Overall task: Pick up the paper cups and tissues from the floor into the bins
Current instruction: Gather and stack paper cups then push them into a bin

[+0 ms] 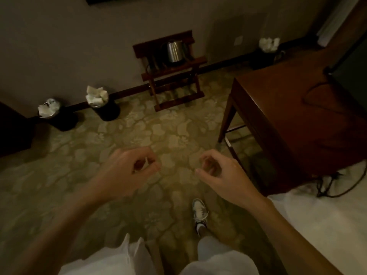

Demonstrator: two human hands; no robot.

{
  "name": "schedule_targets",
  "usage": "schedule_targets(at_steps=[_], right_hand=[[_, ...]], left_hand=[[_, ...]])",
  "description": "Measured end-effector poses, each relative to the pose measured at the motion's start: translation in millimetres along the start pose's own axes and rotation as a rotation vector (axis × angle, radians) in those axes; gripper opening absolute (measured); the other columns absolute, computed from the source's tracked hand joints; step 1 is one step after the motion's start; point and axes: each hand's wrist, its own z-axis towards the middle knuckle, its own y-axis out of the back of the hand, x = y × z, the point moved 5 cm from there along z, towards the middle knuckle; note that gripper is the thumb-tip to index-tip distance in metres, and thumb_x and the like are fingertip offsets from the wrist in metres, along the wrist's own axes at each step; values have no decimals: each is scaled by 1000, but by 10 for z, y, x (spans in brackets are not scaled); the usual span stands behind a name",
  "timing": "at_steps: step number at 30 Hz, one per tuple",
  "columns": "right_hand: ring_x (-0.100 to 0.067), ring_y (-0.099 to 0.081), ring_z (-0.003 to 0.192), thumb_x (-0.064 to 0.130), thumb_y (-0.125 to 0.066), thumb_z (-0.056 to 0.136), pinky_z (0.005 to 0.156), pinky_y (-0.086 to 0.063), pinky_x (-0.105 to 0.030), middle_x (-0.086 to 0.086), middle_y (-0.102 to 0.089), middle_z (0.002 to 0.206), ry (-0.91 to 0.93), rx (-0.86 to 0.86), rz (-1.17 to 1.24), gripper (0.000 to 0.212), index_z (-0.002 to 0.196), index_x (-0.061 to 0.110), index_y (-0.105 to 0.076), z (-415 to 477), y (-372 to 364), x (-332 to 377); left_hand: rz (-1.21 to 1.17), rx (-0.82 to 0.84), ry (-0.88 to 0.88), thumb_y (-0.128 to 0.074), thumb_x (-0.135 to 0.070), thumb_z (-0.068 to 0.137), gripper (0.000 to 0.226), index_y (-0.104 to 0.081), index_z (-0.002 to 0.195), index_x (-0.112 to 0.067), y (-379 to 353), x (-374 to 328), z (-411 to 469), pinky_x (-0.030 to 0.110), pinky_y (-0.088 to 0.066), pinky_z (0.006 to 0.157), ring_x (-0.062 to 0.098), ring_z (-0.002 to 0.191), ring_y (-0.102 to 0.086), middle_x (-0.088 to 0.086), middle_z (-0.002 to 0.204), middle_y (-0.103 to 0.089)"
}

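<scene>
arms [65, 211]: bare | trousers [216, 261]: pale | sneaker [200, 211]: white-grey

Ahead of me, along the wall, two bins [65, 120] [108, 111] stand at the left, tissues [97, 95] heaped in them. A rack [172, 76] holding a kettle [174, 51] stands midway; a third bin [265, 57] is far right, behind the desk [294, 116].

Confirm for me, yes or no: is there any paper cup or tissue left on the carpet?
No: the carpet shows no litter, and all three bins are stuffed with white paper.
</scene>
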Motion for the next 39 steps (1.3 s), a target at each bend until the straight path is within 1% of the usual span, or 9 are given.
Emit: schedule_targets(at_steps=[2,5,11,15,19,22,31,35,39], right_hand=[[-10,-61,80,53,-64,82,72,-55,-36,11,-61,87,-23,4,17,25,98,35,-57,518,64,-81],[-9,-60,78,61,-60,77,71,-55,-36,11,-60,87,-41,-21,40,34,98,34,-56,1294,222,-84],[-4,-58,82,54,-62,83,68,-52,-21,14,-59,92,-88,-40,11,31,110,41,-54,2698,496,-71],[-1,-51,87,49,-61,90,73,-47,-22,20,-52,98,-132,-69,-210,34,120,36,-51,3544,618,-254],[-7,-55,98,52,-58,92,80,-49,-28,15,-51,109,-294,-91,-328,41,127,34,-47,4344,716,-445],[-2,-56,92,53,-59,92,72,-47,-20,15,-54,108,-438,-165,-228,44,129,33,-49,4828,785,-470],[0,-60,82,59,-61,87,72,-54,-23,14,-62,96,-601,-578,37,38,114,35,-54,5853,1518,-676],[1,-61,81,63,-65,80,72,-54,-23,22,-64,85,-666,-704,212,46,117,45,-44,6251,1957,-1144],[7,-60,72,52,-70,81,62,-49,-16,12,-64,80,-667,-811,305,37,111,35,-55,6779,2694,-1743]], left_hand=[[82,32,33,-47,-59,87,26,-49,69,-41,-9,218,483,3,-40,67,-4,68,-56,-12,58,-54],[203,83,20,-46,-62,88,28,-47,73,-38,94,469,1210,14,-34,45,3,58,-50,-15,63,-47],[213,122,-35,-48,-51,90,14,-53,88,-38,417,1015,2523,14,-33,56,-5,68,-48,-24,78,-47],[203,155,-108,-50,-47,92,16,-59,92,-34,449,1488,3515,15,-37,55,-7,67,-46,-20,82,-50],[244,245,-187,-49,-47,97,13,-53,92,-35,438,1901,4617,15,-37,57,-3,69,-48,-17,83,-52],[236,325,-288,-50,-45,97,15,-54,88,-33,526,2032,5363,14,-30,52,-3,63,-46,-18,74,-48],[232,566,-567,-53,-43,97,15,-60,98,-30,510,1774,7514,25,-47,65,0,73,-51,-15,84,-53],[-11,691,-494,-60,-43,93,13,-65,92,-31,245,1504,8454,30,-53,65,3,72,-61,-10,80,-64],[-44,695,-509,-60,-42,93,10,-65,93,-33,-14,1115,9435,22,-48,59,3,72,-61,-10,79,-64]])
